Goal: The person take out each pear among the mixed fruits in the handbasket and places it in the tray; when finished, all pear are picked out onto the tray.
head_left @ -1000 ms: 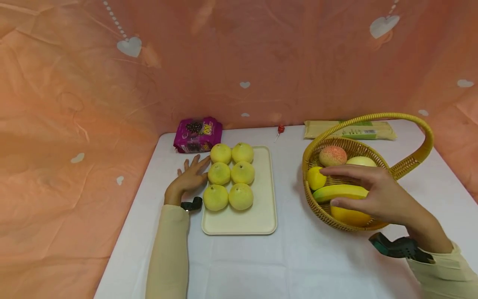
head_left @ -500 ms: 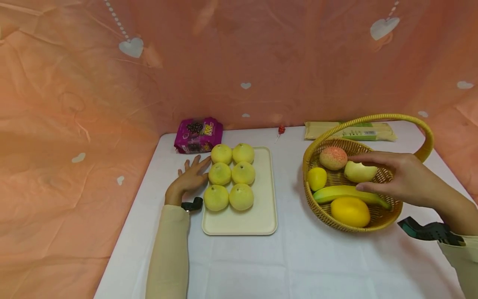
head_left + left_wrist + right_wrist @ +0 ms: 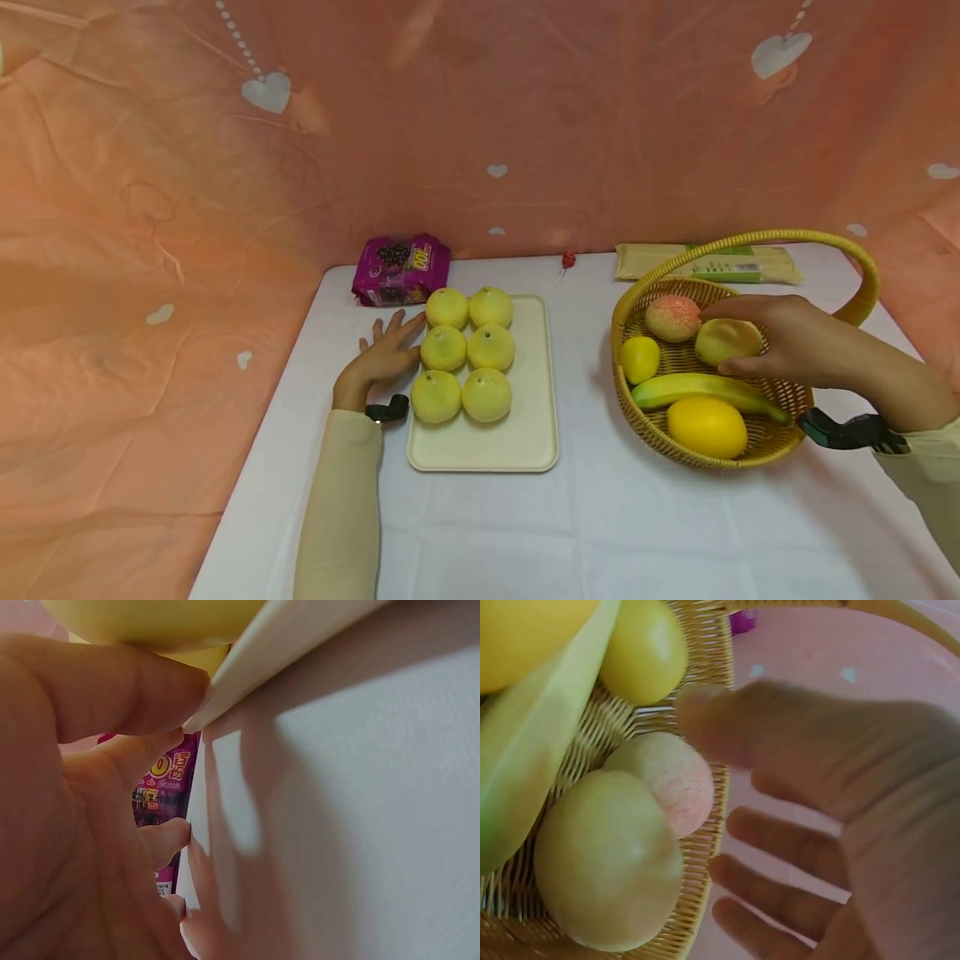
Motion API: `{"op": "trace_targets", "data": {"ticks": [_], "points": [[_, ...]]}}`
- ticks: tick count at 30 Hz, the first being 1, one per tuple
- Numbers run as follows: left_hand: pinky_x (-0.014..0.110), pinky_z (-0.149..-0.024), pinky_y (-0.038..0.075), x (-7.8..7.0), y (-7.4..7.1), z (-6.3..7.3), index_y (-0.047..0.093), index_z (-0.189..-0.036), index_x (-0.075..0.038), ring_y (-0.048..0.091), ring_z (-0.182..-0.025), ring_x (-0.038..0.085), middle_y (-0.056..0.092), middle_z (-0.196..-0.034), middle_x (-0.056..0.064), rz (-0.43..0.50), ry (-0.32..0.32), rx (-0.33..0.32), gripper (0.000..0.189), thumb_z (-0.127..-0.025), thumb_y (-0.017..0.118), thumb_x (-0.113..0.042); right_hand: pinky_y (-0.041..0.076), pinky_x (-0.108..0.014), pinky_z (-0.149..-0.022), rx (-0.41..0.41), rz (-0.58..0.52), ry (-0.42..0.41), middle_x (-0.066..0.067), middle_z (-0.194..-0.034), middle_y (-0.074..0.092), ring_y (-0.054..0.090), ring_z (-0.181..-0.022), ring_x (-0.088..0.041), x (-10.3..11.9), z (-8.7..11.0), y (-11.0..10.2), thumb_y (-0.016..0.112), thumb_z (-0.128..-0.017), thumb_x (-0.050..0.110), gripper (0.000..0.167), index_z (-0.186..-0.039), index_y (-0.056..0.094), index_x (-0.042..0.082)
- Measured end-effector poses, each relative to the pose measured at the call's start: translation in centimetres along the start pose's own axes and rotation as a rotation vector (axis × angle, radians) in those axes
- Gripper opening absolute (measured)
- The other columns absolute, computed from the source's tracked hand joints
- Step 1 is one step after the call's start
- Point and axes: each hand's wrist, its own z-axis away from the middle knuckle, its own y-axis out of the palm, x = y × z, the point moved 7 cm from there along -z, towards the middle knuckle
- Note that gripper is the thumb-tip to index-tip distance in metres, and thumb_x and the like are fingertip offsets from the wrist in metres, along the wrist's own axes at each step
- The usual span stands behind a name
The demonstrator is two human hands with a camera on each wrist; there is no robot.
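My left hand [image 3: 386, 354] rests on the table with fingers spread, its thumb and fingertips touching the left rim of a cream tray [image 3: 483, 450]. Two columns of pale-yellow round fruits [image 3: 487, 395] fill the tray's left part. At the right, a wicker basket [image 3: 652, 433] holds a peach [image 3: 673, 318], a lemon [image 3: 640, 360], a banana [image 3: 701, 390], a larger yellow fruit [image 3: 707, 427] and a pale green round fruit [image 3: 723, 342]. Over the basket hovers my right hand [image 3: 802, 337], its thumb and fingers parted at the pale green fruit. In the right wrist view its fingers hold nothing.
A purple packet [image 3: 401, 271] with grapes pictured lies behind the tray. Along the back edge are a red lollipop [image 3: 567, 262] and a flat beige-green packet [image 3: 708, 262]. The basket's tall handle [image 3: 780, 236] arches over its back and right.
My right hand has moved right and back, away from the lemon and banana, then lowered towards the pale green fruit. My left hand stays at the tray's rim.
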Motion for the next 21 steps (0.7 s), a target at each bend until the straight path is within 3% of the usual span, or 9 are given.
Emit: {"op": "trace_targets", "data": {"ticks": [6,11,15,21], "points": [[0.082,-0.122,-0.019,-0.1,-0.1,0.0,0.023,-0.177,-0.027,-0.023,-0.164,0.057,-0.006,-0.185,0.021,0.010,0.007,-0.008,0.074,-0.106,0.047,-0.030,0.057,-0.064,-0.102,0.106,0.004,0.044,-0.021,-0.141,0.072,0.071,-0.117,-0.036,-1.2,-0.6,1.5,0.096,-0.084,0.017,0.062,-0.141,0.071,0.007],[0.082,-0.121,-0.020,-0.2,-0.2,0.2,0.024,-0.176,-0.026,-0.023,-0.164,0.057,-0.005,-0.184,0.022,0.027,0.018,-0.015,0.075,-0.105,0.047,-0.030,0.054,-0.069,-0.104,0.097,0.034,-0.013,-0.024,-0.139,0.071,0.066,-0.128,-0.049,-1.5,-1.1,2.4,0.093,-0.081,0.009,0.057,-0.135,0.073,0.003],[0.082,-0.122,-0.020,-0.3,-0.2,0.4,0.025,-0.176,-0.027,-0.023,-0.164,0.057,-0.005,-0.184,0.022,0.039,0.023,-0.019,0.075,-0.104,0.047,-0.030,0.056,-0.068,-0.101,0.075,0.057,-0.046,-0.020,-0.134,0.072,0.068,-0.124,-0.046,-1.5,-1.5,3.0,0.090,-0.079,0.003,0.054,-0.131,0.074,0.003],[0.081,-0.121,-0.022,-0.2,-0.1,0.3,0.025,-0.176,-0.028,-0.024,-0.164,0.056,-0.006,-0.185,0.021,0.042,0.020,-0.015,0.075,-0.105,0.048,-0.031,0.058,-0.065,-0.095,0.087,0.052,-0.020,-0.019,-0.130,0.072,0.069,-0.116,-0.042,-1.7,-1.5,3.6,0.088,-0.076,0.002,0.056,-0.130,0.072,0.004]]}}
